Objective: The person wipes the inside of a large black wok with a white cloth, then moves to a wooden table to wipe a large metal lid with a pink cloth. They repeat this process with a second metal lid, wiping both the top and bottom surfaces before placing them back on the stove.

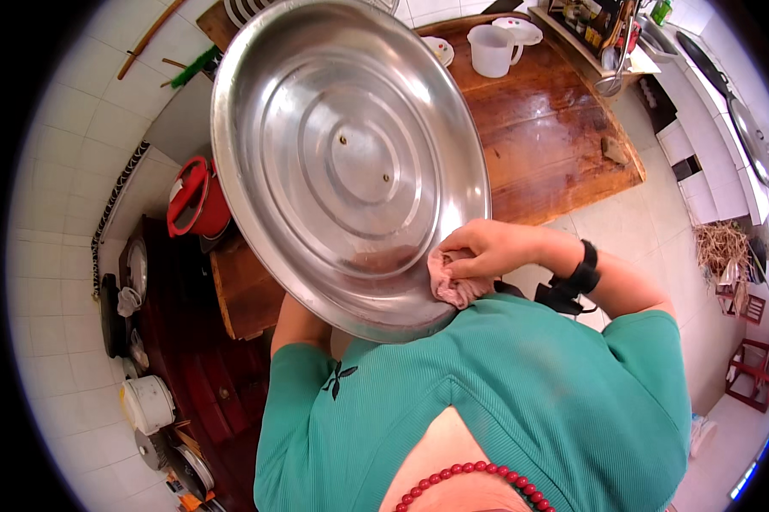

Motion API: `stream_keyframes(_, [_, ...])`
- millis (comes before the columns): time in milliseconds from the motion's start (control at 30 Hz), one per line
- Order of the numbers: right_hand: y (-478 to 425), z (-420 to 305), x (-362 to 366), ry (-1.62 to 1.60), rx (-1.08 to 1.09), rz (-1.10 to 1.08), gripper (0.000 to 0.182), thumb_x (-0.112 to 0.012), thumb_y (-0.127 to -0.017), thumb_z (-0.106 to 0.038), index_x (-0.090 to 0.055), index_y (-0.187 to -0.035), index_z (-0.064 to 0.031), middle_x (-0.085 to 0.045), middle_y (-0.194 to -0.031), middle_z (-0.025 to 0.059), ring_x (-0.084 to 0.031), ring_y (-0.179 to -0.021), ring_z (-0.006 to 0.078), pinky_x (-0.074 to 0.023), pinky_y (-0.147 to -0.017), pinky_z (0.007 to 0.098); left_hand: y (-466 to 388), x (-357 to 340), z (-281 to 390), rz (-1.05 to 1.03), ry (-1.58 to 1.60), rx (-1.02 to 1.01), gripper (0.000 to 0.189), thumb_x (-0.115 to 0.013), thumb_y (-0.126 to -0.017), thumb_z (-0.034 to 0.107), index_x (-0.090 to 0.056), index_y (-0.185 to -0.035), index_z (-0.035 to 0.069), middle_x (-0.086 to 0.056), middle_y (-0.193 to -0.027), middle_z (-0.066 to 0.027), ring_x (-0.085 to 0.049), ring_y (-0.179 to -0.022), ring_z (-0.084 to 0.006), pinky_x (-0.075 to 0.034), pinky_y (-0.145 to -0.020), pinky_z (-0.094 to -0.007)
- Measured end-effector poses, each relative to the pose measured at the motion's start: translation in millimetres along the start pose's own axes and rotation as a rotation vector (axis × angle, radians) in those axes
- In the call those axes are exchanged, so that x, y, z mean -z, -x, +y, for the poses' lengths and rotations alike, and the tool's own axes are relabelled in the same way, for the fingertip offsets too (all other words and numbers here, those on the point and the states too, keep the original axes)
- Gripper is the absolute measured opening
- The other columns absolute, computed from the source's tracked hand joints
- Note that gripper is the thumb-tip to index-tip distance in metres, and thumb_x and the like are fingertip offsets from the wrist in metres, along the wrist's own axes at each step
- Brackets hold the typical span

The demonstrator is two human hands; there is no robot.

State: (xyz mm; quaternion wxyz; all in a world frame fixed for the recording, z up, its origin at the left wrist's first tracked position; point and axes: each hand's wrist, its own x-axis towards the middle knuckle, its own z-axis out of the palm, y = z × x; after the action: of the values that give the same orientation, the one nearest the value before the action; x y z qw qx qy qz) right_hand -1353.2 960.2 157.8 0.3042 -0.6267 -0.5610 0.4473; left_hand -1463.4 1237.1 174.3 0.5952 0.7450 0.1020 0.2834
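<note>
A large round stainless-steel lid point(282, 192) is tilted up before my chest, its hollow, ringed side facing me. Two small fastenings show near its centre. My right hand point(486, 246) grips a crumpled pink cloth point(451, 288) and presses it against the lid's lower right inner wall. My left forearm point(301, 323) passes behind the lid, which hides my left hand, so its grip cannot be seen. The lid's lower rim is close to my green shirt point(448, 358).
Beyond the lid stands a wooden table point(544, 141) with a white plastic jug point(490, 54) and small plates point(518, 30). A red pot point(195, 198) is at left, above a dark red cabinet point(224, 390). A counter with a wok lid point(749, 141) runs along the right.
</note>
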Motion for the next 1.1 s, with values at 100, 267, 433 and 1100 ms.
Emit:
stream_keyframes(100, [3.8,-21.4,20.4,-0.261,-0.041,0.085,0.029,-0.069,-0.091,-0.021,-0.067,-0.108,0.0021,-0.066,-0.090,0.0019,-0.057,-0.084,0.0073,-0.0492,-0.076,0.0264,1.2,3.5,4.0,0.004,0.010,-0.007,0.013,-0.053,-0.076,-0.004,-0.063,-0.084,-0.001,-0.063,-0.074,-0.0089,-0.057,-0.063,-0.0166,-0.043,-0.056,-0.0278])
stream_keyframes(267, [-45.2,-16.5,55.5,-0.017,0.146,0.876,0.040,-0.069,-0.091,-0.018,-0.057,-0.123,0.0011,-0.066,-0.095,0.0074,-0.061,-0.086,0.0128,-0.0520,-0.076,0.0295,-6.6,2.9,9.3,-0.005,0.018,-0.024,0.013,-0.053,-0.077,-0.004,-0.064,-0.084,-0.001,-0.063,-0.075,-0.0091,-0.058,-0.064,-0.0170,-0.044,-0.057,-0.0281])
stream_keyframes(433, [-68.3,-24.1,20.2,-0.157,0.014,0.797,0.017,-0.058,-0.092,-0.007,-0.051,-0.103,0.0035,-0.061,-0.081,0.0068,-0.060,-0.075,0.0138,-0.0523,-0.066,0.0314,0.6,-0.5,10.1,-0.014,0.019,-0.021,0.013,-0.053,-0.077,-0.003,-0.064,-0.085,-0.001,-0.064,-0.075,-0.0093,-0.058,-0.064,-0.0174,-0.044,-0.058,-0.0285])
stream_keyframes(1100, [-14.2,38.6,32.5,0.538,-0.112,0.799,0.018,-0.061,-0.080,-0.015,-0.061,-0.093,-0.0020,-0.059,-0.092,0.0205,-0.060,-0.090,0.0396,-0.0506,-0.077,0.0452,2.4,-4.1,16.3,-0.033,0.007,-0.037,0.013,-0.054,-0.078,-0.002,-0.065,-0.086,-0.002,-0.065,-0.078,-0.0102,-0.060,-0.068,-0.0191,-0.046,-0.062,-0.0298])
